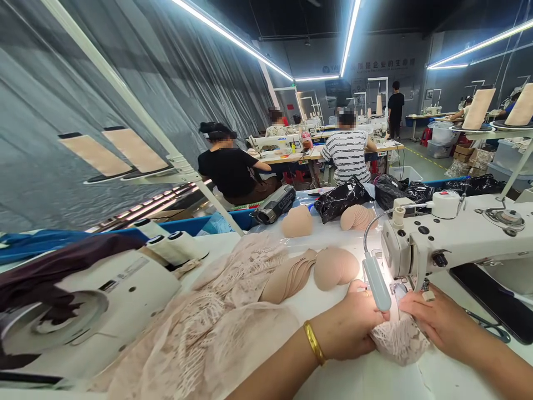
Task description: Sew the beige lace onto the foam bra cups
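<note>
Grey curtains and strip lights frame a workroom, where a white table (441,378) bears one sewing machine (470,239) in front of the person. Under its needle end lies one lace piece (400,339), between two hands. The left hand (353,322) has its fingers closed on the piece; the right hand (445,319) touches the other side, though whether it pinches cannot be told. Good handling here likely means light, even pressure, layers flat, fingertips clear of the needle, and the small lamp (377,283) aimed at the edge. Beside them are four groups of beige pads (287,275), too overlapped to count singly, three white spools (160,250) and two left-side thread cones (135,150).
</note>
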